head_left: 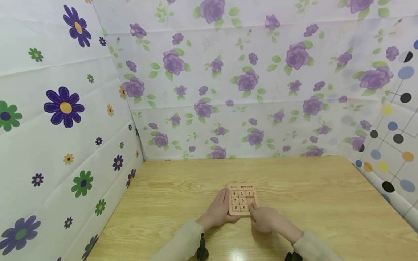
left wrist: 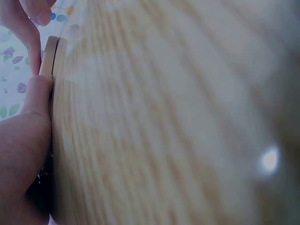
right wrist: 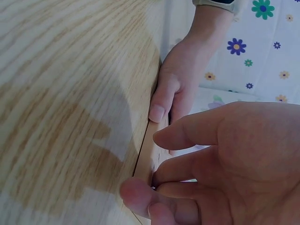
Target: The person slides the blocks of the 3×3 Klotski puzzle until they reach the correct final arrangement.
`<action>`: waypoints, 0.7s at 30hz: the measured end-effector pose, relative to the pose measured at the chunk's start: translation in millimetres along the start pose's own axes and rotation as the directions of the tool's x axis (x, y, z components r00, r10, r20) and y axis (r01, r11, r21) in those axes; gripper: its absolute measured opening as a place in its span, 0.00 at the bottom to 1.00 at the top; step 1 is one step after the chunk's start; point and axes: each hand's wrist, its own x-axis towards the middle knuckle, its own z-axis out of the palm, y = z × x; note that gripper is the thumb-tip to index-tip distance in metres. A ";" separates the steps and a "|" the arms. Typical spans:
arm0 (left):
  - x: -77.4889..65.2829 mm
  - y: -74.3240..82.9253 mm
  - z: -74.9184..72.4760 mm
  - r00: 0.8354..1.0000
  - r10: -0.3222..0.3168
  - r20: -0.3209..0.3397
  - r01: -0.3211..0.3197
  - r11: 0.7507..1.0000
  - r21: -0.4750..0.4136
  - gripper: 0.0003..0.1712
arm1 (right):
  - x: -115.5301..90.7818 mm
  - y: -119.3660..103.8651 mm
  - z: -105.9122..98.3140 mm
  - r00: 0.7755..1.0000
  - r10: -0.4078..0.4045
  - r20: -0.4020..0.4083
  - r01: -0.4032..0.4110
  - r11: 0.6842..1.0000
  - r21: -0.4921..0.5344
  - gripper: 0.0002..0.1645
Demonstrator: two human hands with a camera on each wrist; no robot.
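Note:
A wooden number sliding puzzle (head_left: 242, 213) lies flat on the table, its tiles in a square frame. The top row reads 4, 1, 2; below come 7 and 5 with a bare slot at the right, then 8 and 6. My left hand (head_left: 218, 210) holds the frame at its near left corner, fingers along the left side and thumb at the near edge. With a fingertip, my right hand (head_left: 263, 218) touches the lower right of the puzzle, hiding that corner. In the right wrist view the right fingers (right wrist: 187, 171) are loosely bent over the frame's edge (right wrist: 146, 157).
The wood-grain table (head_left: 169, 188) stretches out on both sides of the puzzle. Flower-printed cloth (head_left: 202, 90) hangs behind it and at the left; a dotted cloth (head_left: 388, 156) closes the right side. Dark straps (head_left: 202, 248) sit at the wrists.

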 end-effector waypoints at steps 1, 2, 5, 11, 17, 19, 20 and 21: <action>0.3 0.0 -0.7 1.000 -0.001 -0.003 0.001 1.000 -0.001 0.65 | 1.0 0.2 -0.6 1.000 -0.002 -0.003 0.002 1.000 -0.002 0.31; 0.2 0.2 -1.6 1.000 0.000 -0.008 0.000 1.000 -0.005 0.65 | 2.1 0.6 -0.8 1.000 -0.004 -0.006 0.004 1.000 -0.013 0.32; -0.4 0.1 -3.1 1.000 0.002 -0.012 -0.002 1.000 -0.022 0.65 | 4.9 2.0 -1.2 1.000 -0.004 0.000 0.004 0.999 -0.032 0.33; -1.3 0.6 -3.8 1.000 0.000 0.000 0.000 0.999 -0.039 0.66 | 8.6 5.4 1.1 1.000 -0.009 -0.002 0.009 0.999 -0.035 0.35; -1.4 1.8 -4.9 1.000 -0.001 -0.008 0.000 0.999 -0.033 0.66 | 12.3 7.6 2.7 0.999 -0.026 -0.022 0.026 0.999 -0.042 0.35; -1.7 2.0 -5.5 1.000 0.000 -0.006 0.000 0.999 -0.035 0.66 | 13.1 8.2 2.6 1.000 -0.026 -0.017 0.025 0.999 -0.043 0.35; -1.7 2.1 -5.7 1.000 0.001 -0.004 -0.001 0.999 -0.036 0.66 | 13.4 8.4 2.6 1.000 -0.025 -0.015 0.024 0.999 -0.043 0.35; -1.9 2.2 -5.8 1.000 0.001 -0.001 -0.001 0.999 -0.035 0.65 | 13.5 8.5 2.5 1.000 -0.023 -0.015 0.022 0.999 -0.044 0.35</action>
